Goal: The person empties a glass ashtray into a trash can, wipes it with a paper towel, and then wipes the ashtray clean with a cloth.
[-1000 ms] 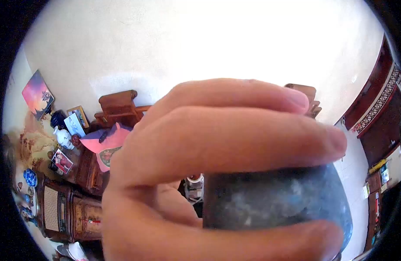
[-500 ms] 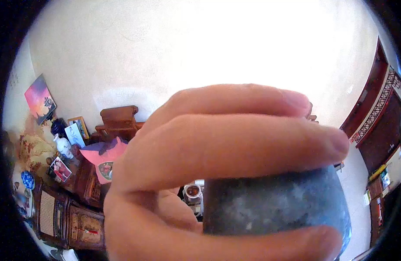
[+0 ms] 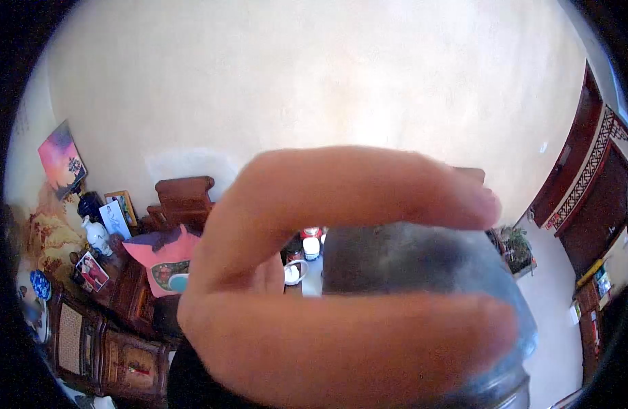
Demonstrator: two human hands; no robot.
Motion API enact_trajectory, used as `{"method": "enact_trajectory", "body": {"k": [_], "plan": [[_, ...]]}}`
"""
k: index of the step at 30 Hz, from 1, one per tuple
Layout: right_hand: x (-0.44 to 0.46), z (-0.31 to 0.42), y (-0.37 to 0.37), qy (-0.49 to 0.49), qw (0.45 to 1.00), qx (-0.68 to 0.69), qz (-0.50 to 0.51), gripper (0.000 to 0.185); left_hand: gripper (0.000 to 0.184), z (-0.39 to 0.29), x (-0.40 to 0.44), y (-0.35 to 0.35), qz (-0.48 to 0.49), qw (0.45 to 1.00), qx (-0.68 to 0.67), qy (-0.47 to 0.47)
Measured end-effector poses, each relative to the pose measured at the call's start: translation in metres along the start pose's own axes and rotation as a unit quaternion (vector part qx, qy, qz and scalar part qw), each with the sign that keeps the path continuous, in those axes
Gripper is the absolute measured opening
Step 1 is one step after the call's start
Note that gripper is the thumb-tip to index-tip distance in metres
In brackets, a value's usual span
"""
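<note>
My left hand [image 3: 246, 273] fills the middle of the view, very close to the camera and somewhat blurred. Its fingers point right in a wide C shape: a bent finger above, another digit below, tips well apart. Behind the gap lies a dark grey-blue glossy surface [image 3: 402, 262], perhaps a tabletop; its edges are partly covered by the hand. I see no contact between the fingertips and it. Through the curve of the hand show a white jar [image 3: 311, 248] and a round cup [image 3: 295, 272]. My right hand is out of frame.
A pink cushion [image 3: 165, 255] rests on wooden furniture at left, near a white vase [image 3: 96, 235] and a framed photo [image 3: 92, 271]. Carved wooden cabinets [image 3: 133, 361] stand lower left. At right are a potted plant [image 3: 515, 249], pale floor [image 3: 556, 307] and dark doors [image 3: 597, 198].
My left hand has spread wider: one of the two upper fingers no longer shows separately, and the lower digit has risen. More of the dark surface, the jar and the plant are visible.
</note>
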State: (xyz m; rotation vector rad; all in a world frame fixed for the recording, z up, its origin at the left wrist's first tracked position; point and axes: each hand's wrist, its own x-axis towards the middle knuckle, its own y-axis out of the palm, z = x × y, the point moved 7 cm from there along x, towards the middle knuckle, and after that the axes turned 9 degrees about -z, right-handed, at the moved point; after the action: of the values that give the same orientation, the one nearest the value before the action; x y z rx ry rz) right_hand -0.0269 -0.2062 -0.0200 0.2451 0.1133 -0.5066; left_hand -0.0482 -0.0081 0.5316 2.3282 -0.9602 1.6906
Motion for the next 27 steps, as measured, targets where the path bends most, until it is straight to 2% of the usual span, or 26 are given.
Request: {"method": "enact_trajectory", "body": {"k": [2,3,4,5,6,8,9,10,11,12,13,14,18,20,21,22,24,27], "plan": [[-0.008,0.001,-0.002,0.007,0.996,0.080,-0.038,0.013,0.032,0.000,-0.003,-0.002,-0.014,1.000,-0.007,0.002],[-0.008,0.012,-0.002,-0.001,1.000,-0.021,-0.022,0.013,0.032,-0.002,-0.005,-0.004,-0.026,1.000,-0.009,0.004],[-0.009,0.014,-0.003,-0.045,0.998,-0.035,-0.008,0.013,0.032,0.001,-0.009,-0.005,-0.037,0.999,-0.013,0.007],[-0.006,0.020,-0.004,-0.033,0.994,-0.108,0.000,0.013,0.032,0.003,-0.015,-0.006,-0.050,0.999,-0.015,0.009],[-0.007,0.015,-0.006,-0.049,0.996,-0.077,0.005,0.014,0.036,0.012,-0.023,-0.006,-0.053,0.998,-0.028,0.011],[-0.014,0.013,-0.012,-0.013,0.999,-0.038,-0.005,0.015,0.044,0.051,-0.048,-0.001,-0.059,0.996,-0.058,0.027],[-0.018,0.022,-0.009,-0.004,1.000,0.008,-0.011,0.015,0.048,0.071,-0.066,0.004,-0.062,0.996,-0.067,-0.004],[-0.030,0.052,-0.006,-0.026,0.993,-0.113,-0.021,0.017,0.055,0.086,-0.085,0.011,-0.051,0.994,-0.063,-0.069],[-0.042,0.085,0.007,0.030,0.993,-0.080,-0.078,0.017,0.063,0.102,-0.105,0.018,-0.041,0.988,-0.058,-0.134],[-0.036,0.071,-0.006,0.051,0.995,-0.016,-0.086,0.017,0.068,0.118,-0.128,0.028,-0.031,0.980,-0.046,-0.190],[-0.040,0.071,-0.012,0.036,0.994,-0.054,-0.089,0.016,0.073,0.134,-0.151,0.038,-0.020,0.969,-0.033,-0.246],[-0.052,0.094,-0.004,-0.004,0.990,0.030,-0.137,0.015,0.076,0.156,-0.183,0.053,-0.009,0.959,-0.029,-0.282],[-0.058,0.067,-0.028,0.063,0.990,-0.056,-0.110,0.016,0.075,0.220,-0.300,0.092,0.008,0.901,0.063,-0.428],[-0.054,0.048,-0.039,0.080,0.986,-0.091,-0.110,0.017,0.073,0.252,-0.355,0.110,0.018,0.881,0.099,-0.463],[-0.057,0.049,-0.037,0.086,0.986,-0.076,-0.119,0.017,0.071,0.260,-0.376,0.119,0.036,0.893,0.124,-0.431],[-0.057,0.047,-0.035,0.093,0.986,-0.080,-0.116,0.017,0.071,0.270,-0.396,0.124,0.033,0.890,0.123,-0.438],[-0.057,0.045,-0.033,0.102,0.982,-0.098,-0.121,0.017,0.070,0.290,-0.439,0.139,0.149,0.839,0.182,-0.491],[-0.052,0.050,-0.023,0.096,0.985,-0.104,-0.094,0.015,0.064,0.310,-0.454,0.148,0.176,0.828,0.253,-0.469]]}}
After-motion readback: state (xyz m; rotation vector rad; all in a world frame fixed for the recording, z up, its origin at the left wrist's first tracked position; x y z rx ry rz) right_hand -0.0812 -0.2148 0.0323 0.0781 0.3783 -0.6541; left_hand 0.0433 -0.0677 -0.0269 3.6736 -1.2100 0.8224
